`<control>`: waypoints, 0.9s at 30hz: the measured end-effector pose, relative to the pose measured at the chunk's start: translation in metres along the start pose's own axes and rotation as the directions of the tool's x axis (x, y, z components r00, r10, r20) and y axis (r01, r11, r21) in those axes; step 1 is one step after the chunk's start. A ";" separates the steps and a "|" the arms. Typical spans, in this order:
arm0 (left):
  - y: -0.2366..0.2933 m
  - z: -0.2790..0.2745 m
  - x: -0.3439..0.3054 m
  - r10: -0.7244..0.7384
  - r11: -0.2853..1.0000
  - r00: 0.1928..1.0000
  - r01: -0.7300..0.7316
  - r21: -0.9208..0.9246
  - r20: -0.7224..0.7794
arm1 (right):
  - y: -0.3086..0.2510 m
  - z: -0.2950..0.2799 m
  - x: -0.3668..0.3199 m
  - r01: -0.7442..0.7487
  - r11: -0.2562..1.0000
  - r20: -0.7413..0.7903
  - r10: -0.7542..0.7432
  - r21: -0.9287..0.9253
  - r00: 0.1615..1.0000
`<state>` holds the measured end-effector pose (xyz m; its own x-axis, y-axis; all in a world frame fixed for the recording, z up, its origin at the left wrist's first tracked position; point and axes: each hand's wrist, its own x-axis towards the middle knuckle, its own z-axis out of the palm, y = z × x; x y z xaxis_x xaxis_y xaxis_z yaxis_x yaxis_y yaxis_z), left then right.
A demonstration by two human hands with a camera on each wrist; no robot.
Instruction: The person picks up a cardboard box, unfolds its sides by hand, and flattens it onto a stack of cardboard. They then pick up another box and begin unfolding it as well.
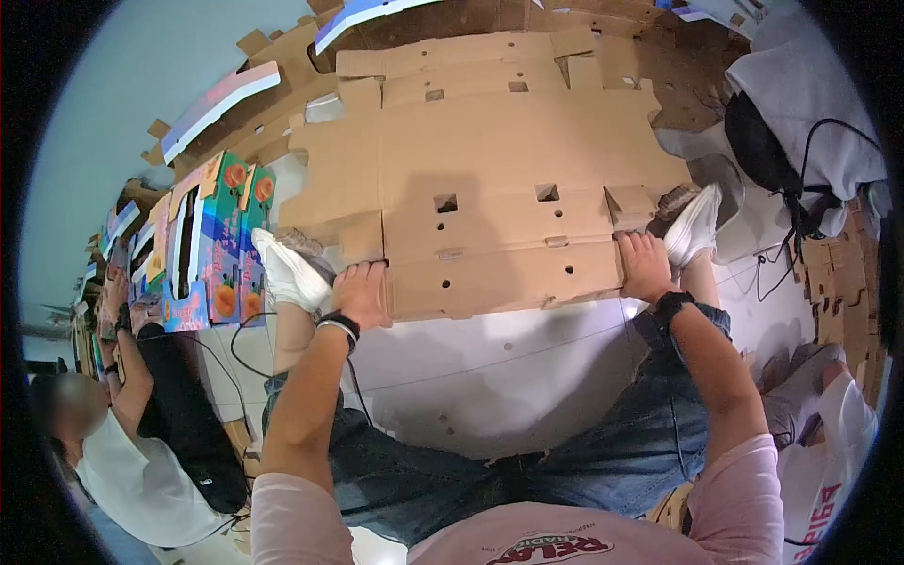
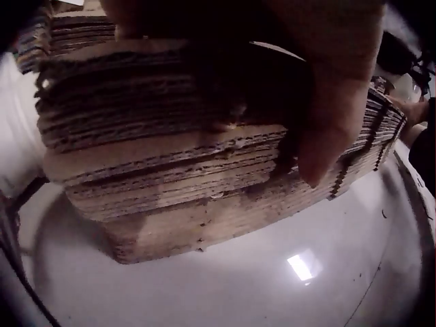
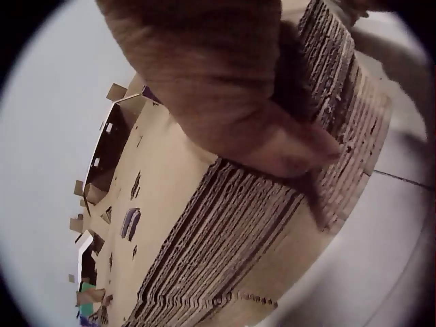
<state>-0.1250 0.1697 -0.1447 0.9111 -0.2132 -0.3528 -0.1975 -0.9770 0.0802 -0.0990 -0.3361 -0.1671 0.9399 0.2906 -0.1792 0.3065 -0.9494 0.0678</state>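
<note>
A thick stack of flattened cardboard boxes (image 1: 490,141) lies in front of me, between my outstretched legs. My left hand (image 1: 363,294) grips its near left corner, the thumb (image 2: 330,146) hanging down over the layered front edges. At the near right corner my right hand (image 1: 646,266) holds the stack, its thumb (image 3: 300,153) pressed along the corrugated layers (image 3: 225,225). The top sheet has several cut slots and small round holes. In both wrist views most of the fingers are hidden.
My white shoes (image 1: 692,226) flank the stack on both sides. Printed fruit boxes (image 1: 226,235) stand at left, near another person (image 1: 141,452). Another person's white shirt (image 1: 838,443) shows at right. More cardboard (image 1: 414,24) lies beyond, and black cables (image 1: 235,358) cross the tiled floor (image 1: 452,377).
</note>
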 end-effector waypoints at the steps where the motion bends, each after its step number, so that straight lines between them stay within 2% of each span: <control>1: 0.000 0.001 -0.001 0.001 1.000 1.000 -0.001 0.002 -0.011 | -0.002 -0.008 -0.002 0.014 0.992 0.000 -0.014 0.128 1.000; 2: 0.002 0.004 -0.004 -0.026 0.999 0.998 0.024 -0.028 -0.059 | -0.005 -0.013 -0.005 0.030 0.966 0.001 -0.031 0.257 1.000; 3: 0.003 0.008 -0.008 -0.056 0.997 0.993 0.050 -0.060 -0.103 | -0.004 -0.013 -0.009 0.079 0.930 -0.089 -0.050 0.359 0.995; 4: 0.008 0.012 -0.016 -0.063 0.997 0.993 0.057 -0.059 -0.102 | -0.006 -0.015 -0.015 0.085 0.928 -0.091 -0.055 0.362 0.994; 6: 0.018 0.013 -0.030 0.038 0.959 0.942 -0.128 -0.252 -0.332 | -0.012 -0.026 -0.024 0.121 0.744 -0.204 0.021 0.657 0.979; 7: 0.024 0.006 -0.032 0.023 0.962 0.943 -0.111 -0.248 -0.333 | -0.014 -0.038 -0.025 0.167 0.842 -0.293 -0.012 0.512 0.956; 8: 0.032 -0.004 -0.035 0.051 0.946 0.920 -0.170 -0.278 -0.388 | -0.015 -0.033 -0.021 0.127 0.844 -0.401 0.110 0.520 0.910; 9: 0.038 -0.011 -0.037 0.079 0.924 0.894 -0.232 -0.304 -0.442 | -0.014 -0.038 -0.013 0.143 0.849 -0.465 0.132 0.510 0.876; 10: 0.040 -0.019 -0.030 0.073 0.926 0.897 -0.223 -0.305 -0.435 | -0.015 -0.048 -0.005 0.153 0.854 -0.523 0.155 0.498 0.838; 12: 0.038 -0.038 -0.001 0.059 0.956 0.823 -0.210 -0.205 -0.565 | -0.016 -0.051 0.014 0.104 0.895 -0.505 0.146 0.433 0.851; 13: 0.037 -0.041 0.011 0.056 0.958 0.821 -0.205 -0.202 -0.569 | -0.016 -0.053 0.023 0.049 0.932 -0.494 0.145 0.359 0.857; 14: 0.034 -0.040 0.024 -0.025 0.968 0.819 -0.124 -0.220 -0.573 | -0.016 -0.042 0.027 0.055 0.931 -0.498 0.142 0.361 0.856; 15: 0.033 -0.037 0.033 -0.103 0.971 0.811 -0.045 -0.236 -0.576 | -0.015 -0.019 0.030 -0.058 0.934 -0.339 0.185 0.352 0.922; 16: 0.035 -0.034 0.036 -0.098 0.973 0.808 -0.045 -0.226 -0.581 | -0.019 0.002 0.032 -0.170 0.930 -0.175 0.236 0.326 0.956; 17: 0.040 -0.029 0.035 -0.125 0.989 0.852 0.068 -0.130 -0.509 | -0.030 0.012 0.028 -0.169 0.962 -0.269 0.225 0.215 0.937; 18: 0.043 -0.019 0.032 -0.166 0.985 0.886 0.171 -0.026 -0.433 | -0.036 0.017 0.029 -0.212 0.960 -0.279 0.257 0.182 0.925; 19: 0.041 0.014 0.032 -0.185 0.980 0.882 0.199 -0.012 -0.434 | -0.041 0.014 0.030 -0.246 0.954 -0.262 0.285 0.174 0.922; 22: 0.042 0.023 0.029 -0.162 0.987 0.875 0.132 -0.096 -0.456 | -0.043 0.015 0.031 -0.274 0.950 -0.260 0.306 0.153 0.916; 27: 0.041 0.024 0.029 -0.162 0.987 0.876 0.134 -0.092 -0.455 | -0.044 0.016 0.030 -0.282 0.953 -0.269 0.303 0.114 0.914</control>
<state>-0.1155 0.1231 -0.1742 0.9943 -0.0272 0.1026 -0.0393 -0.9923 0.1173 -0.0863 -0.2877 -0.1915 0.9926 0.0099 0.1207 0.0095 -0.9999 0.0035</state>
